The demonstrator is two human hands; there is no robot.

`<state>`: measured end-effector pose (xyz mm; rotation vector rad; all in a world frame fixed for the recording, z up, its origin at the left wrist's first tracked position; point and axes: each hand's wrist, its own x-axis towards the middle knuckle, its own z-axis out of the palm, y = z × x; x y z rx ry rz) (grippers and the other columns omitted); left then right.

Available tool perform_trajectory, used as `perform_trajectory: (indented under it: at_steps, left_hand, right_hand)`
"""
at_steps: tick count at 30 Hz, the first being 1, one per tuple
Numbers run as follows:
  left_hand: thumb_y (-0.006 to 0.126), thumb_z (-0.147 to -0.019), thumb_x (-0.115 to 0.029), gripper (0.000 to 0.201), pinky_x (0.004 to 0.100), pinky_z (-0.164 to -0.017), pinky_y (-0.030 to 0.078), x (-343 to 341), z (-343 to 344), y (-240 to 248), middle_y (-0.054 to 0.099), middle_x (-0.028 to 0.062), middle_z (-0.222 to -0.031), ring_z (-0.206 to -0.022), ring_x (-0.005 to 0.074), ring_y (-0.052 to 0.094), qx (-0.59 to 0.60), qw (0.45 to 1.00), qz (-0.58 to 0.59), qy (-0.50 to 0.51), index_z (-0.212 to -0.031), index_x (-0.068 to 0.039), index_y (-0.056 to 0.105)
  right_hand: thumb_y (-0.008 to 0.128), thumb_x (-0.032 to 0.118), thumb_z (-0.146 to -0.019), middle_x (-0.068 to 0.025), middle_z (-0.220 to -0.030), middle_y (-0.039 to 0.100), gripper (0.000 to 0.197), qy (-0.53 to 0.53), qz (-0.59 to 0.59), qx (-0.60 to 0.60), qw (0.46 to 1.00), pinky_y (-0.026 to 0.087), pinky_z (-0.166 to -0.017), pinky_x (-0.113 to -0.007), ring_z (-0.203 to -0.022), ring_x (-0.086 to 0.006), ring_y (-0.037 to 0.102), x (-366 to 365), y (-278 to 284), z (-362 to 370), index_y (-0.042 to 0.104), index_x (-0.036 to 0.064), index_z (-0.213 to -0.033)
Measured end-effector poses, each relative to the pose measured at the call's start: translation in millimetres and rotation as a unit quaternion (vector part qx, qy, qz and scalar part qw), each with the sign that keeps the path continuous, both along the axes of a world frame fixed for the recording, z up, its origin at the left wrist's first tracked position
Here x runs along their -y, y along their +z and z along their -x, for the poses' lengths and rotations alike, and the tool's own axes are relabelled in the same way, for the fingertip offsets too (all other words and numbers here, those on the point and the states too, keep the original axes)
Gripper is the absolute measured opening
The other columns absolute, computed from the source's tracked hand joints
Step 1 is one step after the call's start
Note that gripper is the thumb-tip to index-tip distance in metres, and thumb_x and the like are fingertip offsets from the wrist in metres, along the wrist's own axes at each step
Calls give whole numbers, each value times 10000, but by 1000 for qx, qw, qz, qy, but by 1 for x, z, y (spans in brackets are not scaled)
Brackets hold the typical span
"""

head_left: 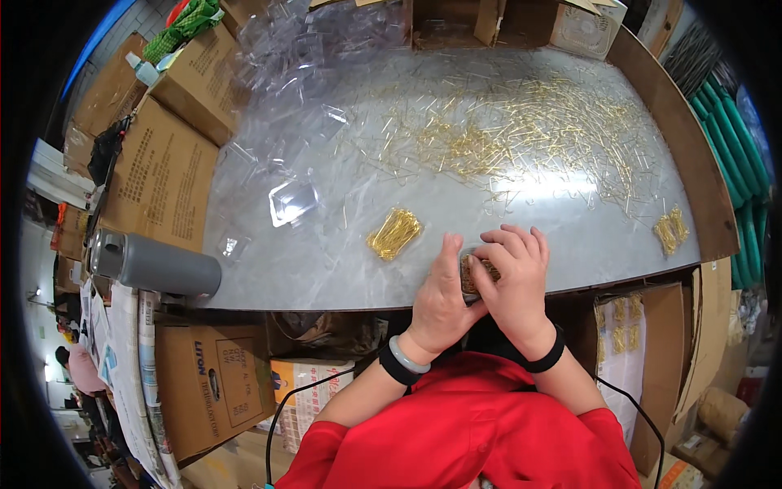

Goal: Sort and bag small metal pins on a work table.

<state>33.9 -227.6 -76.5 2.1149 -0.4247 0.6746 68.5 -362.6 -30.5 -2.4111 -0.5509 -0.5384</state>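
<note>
Head view: two bare hands at the near edge of the tabletop (607, 248). Left hand (438, 300): cupped along the left side of a small packet of brownish-gold wire pieces (469, 279), one digit upright; under-fingers hidden, their curl cannot be told. Right hand (517, 277): gripping the same packet from the right, near digits bent over its top, other fingers (539, 243) loosely spread beyond it. Packet lies between both hands.

Open room: bare surface right of the fingers, as far as two small gold hook bundles (671, 231) near the right cardboard wall (688, 147); further bare surface left, toward a grey bottle (167, 262).

Forward-left of the fingers, near: one bundle of gold hooks (394, 234). Ahead, well apart: loose gold wire hooks (562, 122), scattered. Far forward-left: heaped clear plastic cases (281, 69). Left boundary: cardboard carton (163, 175). Far boundary: open cardboard boxes (586, 33).
</note>
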Motion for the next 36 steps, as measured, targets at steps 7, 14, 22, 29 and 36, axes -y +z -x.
perform_trajectory:
  at_steps: [7, 14, 22, 29, 36]
  left_hand:
    - [865, -764, -203, 1017, 479, -1051, 472, -3, -2, 2, 535, 273, -1381, -1266, 444, 541, 27, 998, -53, 6, -1533, 68, 256]
    - [746, -875, -259, 695, 520, -1124, 408, -4, 1, 4, 500, 282, -1405, -1349, 455, 461, 23, 990, -141, 4, -1396, 112, 475]
    - [700, -911, -268, 653, 519, -1149, 379, -5, 4, 12, 456, 282, -1460, -1380, 453, 430, -1, 982, -190, 12, -1393, 113, 480]
    - [695, -931, -268, 669, 490, -1112, 419, 1, 2, 8, 472, 265, -1452, -1364, 456, 451, 9, 986, -166, 17, -1437, 86, 437]
    - [702, -928, -284, 687, 480, -1092, 433, 2, 3, 7, 488, 254, -1440, -1352, 448, 466, 8, 987, -156, 27, -1447, 75, 430]
  right_hand:
    - [652, 175, -925, -119, -1263, 642, 259, 58, -100, -98, 988, 279, -1149, -544, -1309, -363, 502, 12, -5, 1, 669, 57, -1156]
    - [618, 304, -971, -156, -1534, 464, 664, 92, 85, -42, 991, 159, -1200, -612, -1473, -391, 343, 43, -10, 22, 384, 32, -1530]
    - [639, 354, -951, -194, -1568, 397, 708, 98, 121, -49, 987, 150, -1204, -618, -1474, -395, 339, 45, -11, 20, 387, 7, -1514]
    - [674, 138, -911, -193, -1430, 517, 390, 29, -74, -4, 997, 328, -1128, -538, -1365, -416, 449, 36, -16, 22, 568, 16, -1266]
    - [659, -11, -883, -175, -1260, 594, 139, 40, -188, -27, 981, 422, -1047, -478, -1265, -410, 510, 30, -14, 16, 599, 31, -1002]
